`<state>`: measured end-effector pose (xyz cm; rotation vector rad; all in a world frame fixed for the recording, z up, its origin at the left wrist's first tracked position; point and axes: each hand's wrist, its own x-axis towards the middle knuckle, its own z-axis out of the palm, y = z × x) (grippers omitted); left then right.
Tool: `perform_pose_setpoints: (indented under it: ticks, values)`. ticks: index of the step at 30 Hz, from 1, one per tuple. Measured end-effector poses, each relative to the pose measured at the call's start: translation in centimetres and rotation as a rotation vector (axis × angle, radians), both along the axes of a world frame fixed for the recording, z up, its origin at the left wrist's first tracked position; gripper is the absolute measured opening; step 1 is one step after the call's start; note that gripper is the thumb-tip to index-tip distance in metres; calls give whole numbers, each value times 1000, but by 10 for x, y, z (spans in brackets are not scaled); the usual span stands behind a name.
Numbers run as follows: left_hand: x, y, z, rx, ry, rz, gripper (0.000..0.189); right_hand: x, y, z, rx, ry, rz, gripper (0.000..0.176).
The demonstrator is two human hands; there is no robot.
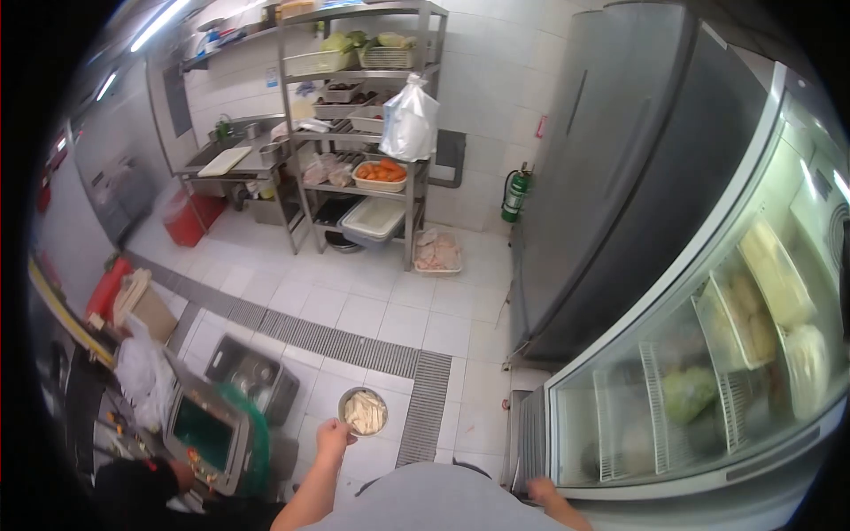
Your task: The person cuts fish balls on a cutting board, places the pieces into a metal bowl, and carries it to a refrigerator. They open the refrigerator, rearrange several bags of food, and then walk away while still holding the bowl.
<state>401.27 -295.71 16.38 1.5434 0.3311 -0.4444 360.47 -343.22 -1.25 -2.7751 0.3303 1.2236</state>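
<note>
My left hand (333,438) is closed on the near-left rim of a round bowl (343,423). Pale, light-coloured strips (366,412) fill this bowl, which is held out over the floor. At the lower left corner of a glass-fronted fridge (691,482) is my right hand (542,489). Its fingers look curled in, and what they hold, if anything, cannot be made out. Behind the glass are a pale green cabbage-like vegetable (689,395) and several tubs (775,274) on wire racks.
A co-worker's dark sleeve (133,491) is at the lower left, beside a bin with a green liner (257,434) and a grey crate (288,389). A floor drain grate (332,345) crosses the tiles. Farther back stand a metal shelf rack (416,208) and a tall grey fridge (593,159).
</note>
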Motion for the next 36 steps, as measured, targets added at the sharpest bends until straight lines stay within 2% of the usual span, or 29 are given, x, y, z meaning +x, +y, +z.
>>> perform_pose_setpoints:
  ticks: [2, 3, 4, 6, 9, 11, 14, 15, 16, 17, 19, 20, 21, 22, 23, 25, 26, 28, 30, 33, 36]
  values:
    - [57, -34, 11, -24, -30, -76, 12, -51, 20, -110, 132, -250, -721, 30]
    - [80, -49, 16, -48, -39, -93, 11, -46, 41, -81, 167, -131, -874, 29]
    - [102, -68, 20, -44, -41, -104, 11, -28, 46, -55, 181, -46, -939, 29]
    - [147, -105, 24, -61, -34, -98, 18, 10, 41, -36, 203, 20, -997, 29]
    - [201, -143, 2, -21, -60, -110, 16, 73, 5, -31, 237, 36, -1004, 28]
    - [225, -165, 6, -21, -10, -65, 15, 122, -32, -26, 258, 27, -964, 28]
    - [257, -182, 4, -3, 52, 9, 13, 211, -111, -39, 292, -77, -773, 27]
    - [268, -186, 3, -12, 50, 36, 13, 240, -147, -47, 316, -222, -632, 27]
    - [277, -188, 2, -17, 56, 64, 13, 264, -186, -43, 444, -875, -222, 27]
    - [288, -191, 0, -53, 45, 91, 13, 340, -234, -57, 215, -235, -351, 28]
    - [309, -197, -2, -19, 72, 133, 13, 463, -320, -33, 128, -287, -376, 30]
    - [324, -201, -2, 16, 80, 160, 13, 527, -357, -11, 141, -383, -467, 32]
    - [337, -205, -5, 11, 78, 180, 12, 592, -357, 79, 95, -484, -640, 40]
    - [355, -209, -13, 6, 77, 175, 12, 648, -372, 136, 124, -563, -674, 43]
    - [374, -211, -22, 0, 89, 197, 12, 696, -395, 168, 65, -677, -595, 42]
    - [410, -216, -42, -39, 100, 216, 11, 770, -412, 269, 85, -897, -521, 40]
    - [434, -220, -53, -36, 104, 194, 11, 796, -432, 292, -27, -1073, -376, 41]
    - [481, -234, -66, -13, 75, 159, 10, 843, -453, 374, -227, -1096, -278, 45]
    - [531, -263, -50, -16, 74, 116, 12, 876, -487, 441, -548, -1084, -88, 45]
    - [609, -295, -43, 23, 56, -65, 17, 914, -514, 549, -916, -938, -12, 41]
    - [676, -339, -36, 74, -47, -206, 16, 931, -551, 607, -1110, -877, 14, 38]
